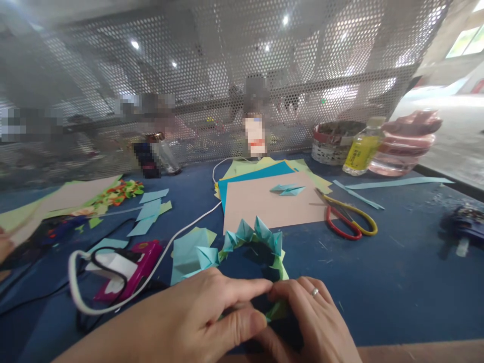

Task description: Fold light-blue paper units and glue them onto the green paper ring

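Note:
A ring of folded teal and green paper pieces lies on the blue table in front of me. My left hand and my right hand meet at the ring's near edge. Both pinch the green part of the ring between fingertips and thumbs. The right hand wears a ring on one finger. The near side of the paper ring is hidden under my fingers.
Stacked coloured sheets with small folded pieces lie behind the ring. Scissors with red and yellow handles lie to the right. A pink device with a white cable sits left. Bottle, bowls and perforated screen stand behind.

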The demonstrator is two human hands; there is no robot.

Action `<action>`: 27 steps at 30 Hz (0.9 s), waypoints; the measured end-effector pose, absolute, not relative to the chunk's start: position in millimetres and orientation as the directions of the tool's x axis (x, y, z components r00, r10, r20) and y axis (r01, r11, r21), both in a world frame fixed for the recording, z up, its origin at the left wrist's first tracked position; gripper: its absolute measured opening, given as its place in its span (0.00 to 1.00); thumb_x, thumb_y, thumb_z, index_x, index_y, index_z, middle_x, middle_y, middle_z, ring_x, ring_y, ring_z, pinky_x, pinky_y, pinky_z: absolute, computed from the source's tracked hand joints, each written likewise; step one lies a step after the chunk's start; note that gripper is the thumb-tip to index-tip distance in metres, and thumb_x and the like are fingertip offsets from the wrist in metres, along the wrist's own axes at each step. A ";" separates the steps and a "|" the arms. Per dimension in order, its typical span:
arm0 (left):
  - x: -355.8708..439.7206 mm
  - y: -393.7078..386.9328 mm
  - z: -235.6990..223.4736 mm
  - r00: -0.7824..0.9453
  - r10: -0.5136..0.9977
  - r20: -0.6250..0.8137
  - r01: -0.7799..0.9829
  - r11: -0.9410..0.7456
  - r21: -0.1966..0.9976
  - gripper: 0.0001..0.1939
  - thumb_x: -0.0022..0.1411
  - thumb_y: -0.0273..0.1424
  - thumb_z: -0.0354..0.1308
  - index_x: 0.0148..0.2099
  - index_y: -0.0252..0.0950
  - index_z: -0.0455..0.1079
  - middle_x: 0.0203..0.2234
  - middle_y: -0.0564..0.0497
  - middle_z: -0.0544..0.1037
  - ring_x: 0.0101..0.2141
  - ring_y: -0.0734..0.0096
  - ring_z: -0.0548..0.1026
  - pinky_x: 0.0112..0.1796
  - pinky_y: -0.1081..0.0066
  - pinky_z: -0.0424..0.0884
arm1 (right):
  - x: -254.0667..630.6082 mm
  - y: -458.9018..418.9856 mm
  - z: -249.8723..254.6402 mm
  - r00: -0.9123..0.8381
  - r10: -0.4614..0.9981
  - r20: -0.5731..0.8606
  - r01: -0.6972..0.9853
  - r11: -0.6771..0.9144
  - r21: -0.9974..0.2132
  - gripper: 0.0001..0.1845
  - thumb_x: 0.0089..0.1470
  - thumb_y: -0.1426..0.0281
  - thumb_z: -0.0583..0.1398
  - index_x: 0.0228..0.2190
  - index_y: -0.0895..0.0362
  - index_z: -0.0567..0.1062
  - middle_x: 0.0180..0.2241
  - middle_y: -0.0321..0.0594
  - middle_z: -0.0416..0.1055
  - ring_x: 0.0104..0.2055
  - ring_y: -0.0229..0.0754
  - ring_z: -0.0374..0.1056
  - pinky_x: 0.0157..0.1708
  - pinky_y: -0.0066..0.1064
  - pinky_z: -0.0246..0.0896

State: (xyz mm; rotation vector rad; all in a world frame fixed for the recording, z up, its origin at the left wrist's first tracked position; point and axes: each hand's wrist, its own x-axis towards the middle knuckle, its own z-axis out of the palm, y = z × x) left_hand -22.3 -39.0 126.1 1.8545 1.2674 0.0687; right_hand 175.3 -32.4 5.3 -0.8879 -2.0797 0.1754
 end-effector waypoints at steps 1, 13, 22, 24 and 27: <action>-21.7 -38.3 127.8 0.494 0.776 -0.392 0.717 -0.109 0.688 0.25 0.70 0.48 0.45 0.65 0.50 0.62 0.50 0.53 0.81 0.49 0.63 0.78 0.45 0.73 0.72 | 175.5 -31.7 4.5 -0.402 0.650 0.644 0.527 0.740 -0.418 0.12 0.59 0.60 0.63 0.36 0.54 0.69 0.28 0.31 0.73 0.29 0.38 0.69 0.33 0.31 0.60; -37.1 -51.6 122.2 0.333 0.834 -0.440 0.789 0.009 0.615 0.31 0.64 0.51 0.55 0.67 0.61 0.55 0.61 0.57 0.71 0.58 0.57 0.71 0.55 0.62 0.68 | 180.7 -25.6 9.1 -0.483 0.591 0.646 0.479 0.796 -0.370 0.10 0.54 0.63 0.67 0.38 0.49 0.73 0.36 0.31 0.77 0.39 0.39 0.71 0.43 0.31 0.60; -45.5 -65.2 89.6 0.413 0.909 -0.056 0.760 -0.310 0.571 0.16 0.53 0.31 0.70 0.43 0.45 0.72 0.39 0.63 0.81 0.39 0.74 0.80 0.40 0.83 0.71 | 169.1 -35.3 4.1 -0.413 0.706 0.575 0.456 0.707 -0.541 0.16 0.53 0.66 0.67 0.44 0.46 0.72 0.36 0.28 0.77 0.43 0.42 0.70 0.51 0.36 0.51; -41.9 -67.5 83.6 0.395 0.919 0.017 0.747 -0.332 0.576 0.14 0.52 0.23 0.66 0.38 0.43 0.69 0.34 0.64 0.79 0.35 0.78 0.78 0.38 0.84 0.69 | 165.4 -38.2 4.2 -0.395 0.715 0.577 0.449 0.698 -0.558 0.17 0.53 0.68 0.66 0.44 0.46 0.71 0.35 0.28 0.77 0.42 0.42 0.71 0.52 0.38 0.50; -40.4 -72.9 73.8 0.364 0.929 0.072 0.737 -0.335 0.587 0.11 0.55 0.22 0.61 0.37 0.44 0.69 0.33 0.64 0.77 0.35 0.79 0.76 0.38 0.83 0.67 | 162.0 -40.0 7.0 -0.367 0.713 0.597 0.437 0.699 -0.566 0.19 0.52 0.69 0.66 0.46 0.46 0.71 0.36 0.28 0.78 0.41 0.42 0.71 0.52 0.38 0.49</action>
